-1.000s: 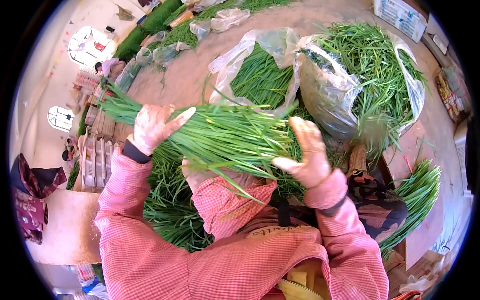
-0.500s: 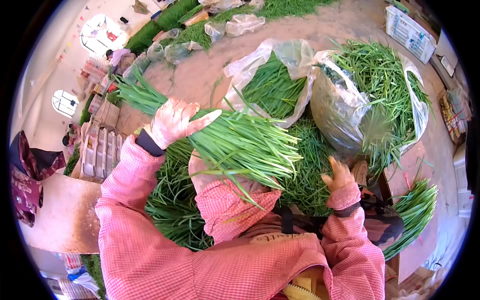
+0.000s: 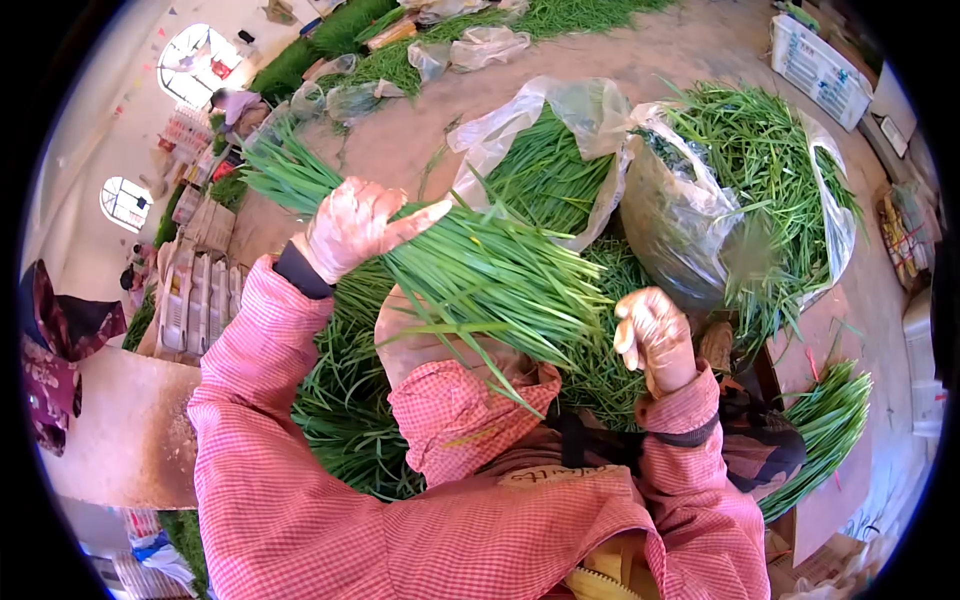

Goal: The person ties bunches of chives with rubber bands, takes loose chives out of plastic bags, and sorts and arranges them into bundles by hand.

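A thick bunch of long green stalks (image 3: 490,270) lies across in front of me, its pale cut ends to the right. My left hand (image 3: 365,228) is wrapped round it towards its leafy end, the thumb along the top. Just right of the cut ends is my right hand (image 3: 655,335), apart from the bunch, its fingers curled in; whether something small is between them is hidden. Under both hands lie loose greens (image 3: 350,420).
Beyond the hands stand an open plastic bag of greens (image 3: 550,170) and a larger, fuller bag (image 3: 670,220). Another bunch (image 3: 830,430) lies on a board at the right. A white crate (image 3: 820,70) stands at the back right. A person (image 3: 240,108) is far back left.
My right hand has risen a little towards the cut ends, and its spread fingers have curled in. My left hand keeps its hold on the bunch, slightly shifted.
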Demonstrator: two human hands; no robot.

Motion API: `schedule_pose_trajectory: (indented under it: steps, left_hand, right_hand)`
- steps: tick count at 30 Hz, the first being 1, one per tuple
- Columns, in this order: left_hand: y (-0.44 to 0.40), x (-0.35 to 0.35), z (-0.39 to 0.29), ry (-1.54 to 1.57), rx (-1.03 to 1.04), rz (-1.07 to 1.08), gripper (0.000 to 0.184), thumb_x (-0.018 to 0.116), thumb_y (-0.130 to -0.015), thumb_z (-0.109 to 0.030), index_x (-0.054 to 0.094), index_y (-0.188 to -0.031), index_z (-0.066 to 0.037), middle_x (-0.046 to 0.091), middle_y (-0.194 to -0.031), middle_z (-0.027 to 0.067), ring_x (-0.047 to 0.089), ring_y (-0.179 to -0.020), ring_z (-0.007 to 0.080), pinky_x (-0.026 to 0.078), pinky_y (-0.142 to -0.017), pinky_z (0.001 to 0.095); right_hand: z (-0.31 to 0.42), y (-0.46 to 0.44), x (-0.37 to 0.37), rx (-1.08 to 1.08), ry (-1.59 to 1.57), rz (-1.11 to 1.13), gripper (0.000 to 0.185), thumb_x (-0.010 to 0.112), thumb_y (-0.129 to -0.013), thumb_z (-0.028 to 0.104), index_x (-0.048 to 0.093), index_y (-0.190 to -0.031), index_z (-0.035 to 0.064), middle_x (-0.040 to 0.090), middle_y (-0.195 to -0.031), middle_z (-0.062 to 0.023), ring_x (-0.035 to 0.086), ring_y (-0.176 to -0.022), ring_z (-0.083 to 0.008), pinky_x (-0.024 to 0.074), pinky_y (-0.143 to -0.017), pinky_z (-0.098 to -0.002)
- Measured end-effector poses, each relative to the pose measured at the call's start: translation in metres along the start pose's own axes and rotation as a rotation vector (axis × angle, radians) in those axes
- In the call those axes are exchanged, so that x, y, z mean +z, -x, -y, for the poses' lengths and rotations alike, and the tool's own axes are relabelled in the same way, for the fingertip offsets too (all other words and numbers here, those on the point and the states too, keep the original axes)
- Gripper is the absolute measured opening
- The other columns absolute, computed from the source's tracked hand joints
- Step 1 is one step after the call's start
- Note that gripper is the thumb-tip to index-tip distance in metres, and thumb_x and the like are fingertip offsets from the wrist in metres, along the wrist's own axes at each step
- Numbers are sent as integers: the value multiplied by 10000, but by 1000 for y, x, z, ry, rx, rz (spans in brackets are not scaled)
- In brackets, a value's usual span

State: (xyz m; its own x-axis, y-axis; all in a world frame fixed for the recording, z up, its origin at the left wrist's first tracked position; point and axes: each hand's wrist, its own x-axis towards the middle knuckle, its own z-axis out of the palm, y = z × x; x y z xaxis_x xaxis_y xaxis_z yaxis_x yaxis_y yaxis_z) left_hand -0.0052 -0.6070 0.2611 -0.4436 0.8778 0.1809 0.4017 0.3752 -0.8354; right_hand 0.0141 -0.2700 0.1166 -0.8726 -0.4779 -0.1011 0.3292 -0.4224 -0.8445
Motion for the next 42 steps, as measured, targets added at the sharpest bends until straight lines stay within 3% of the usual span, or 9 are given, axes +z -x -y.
schedule_pose_trajectory:
  steps: [6,12,18,23,25,32,35,38,42]
  left_hand:
    - [-10,15,-7,-38,62,-57,506,566,-699,-148,522,-1181,-294,454,-707,-19,431,-590,111,381,-520,244]
    - [-23,8,-21,85,48,-81,459,581,-704,-161,548,-1139,-303,461,-691,-27,462,-597,112,397,-503,252]
    - [-12,12,-6,56,14,90,542,553,-678,-135,507,-1195,-293,421,-646,-35,460,-574,114,388,-518,250]
    - [-14,11,6,71,11,73,577,532,-628,-101,540,-1172,-292,419,-719,-13,452,-627,137,416,-582,281]
    - [-18,7,12,62,15,90,576,536,-628,-103,540,-1171,-294,420,-729,-12,455,-640,137,421,-592,283]
    - [-57,-14,18,65,74,37,571,542,-641,-100,535,-1174,-305,420,-788,-9,460,-685,151,428,-625,290]
    - [-68,-22,25,190,42,188,554,585,-639,-64,564,-1155,-265,507,-754,-13,516,-685,166,433,-617,290]
    - [-48,-3,41,759,-91,459,450,599,-680,-40,606,-1102,-198,616,-852,14,579,-752,194,446,-636,300]
    - [-52,6,39,1095,-226,599,326,620,-735,-59,609,-1060,-74,638,-889,102,614,-796,191,467,-704,308]
  right_hand:
    - [5,-25,25,-772,952,-194,234,648,-743,144,611,-967,86,584,-957,-59,544,-915,-228,420,-831,-329]
    - [-4,-66,72,-829,1210,-190,276,658,-726,233,629,-978,122,534,-1148,-66,451,-1105,-264,363,-916,-388]
    - [-8,-9,-20,-197,-301,-21,202,554,-865,231,548,-919,36,568,-730,-51,522,-577,-122,425,-546,-235]
    - [-114,19,-154,191,317,-59,327,616,-812,247,507,-1033,33,579,-841,-99,576,-701,-212,468,-647,-302]
    - [-79,33,-127,368,1909,-126,539,627,-787,295,431,-1219,40,503,-1138,-212,520,-1010,-291,424,-851,-368]
    - [80,-62,31,-943,1151,206,702,584,-782,434,342,-1307,35,359,-1334,-157,308,-1257,-283,237,-1037,-390]
    - [36,-91,24,-728,1015,401,755,523,-764,580,362,-1296,69,381,-1309,-199,375,-1201,-339,279,-1009,-422]
    - [9,-73,-24,456,239,787,596,535,-812,503,501,-1169,27,596,-1044,-119,582,-871,-131,488,-762,-293]
    - [-42,-24,-63,321,78,531,407,583,-820,380,582,-1047,43,604,-717,-18,546,-562,-96,454,-488,-230]
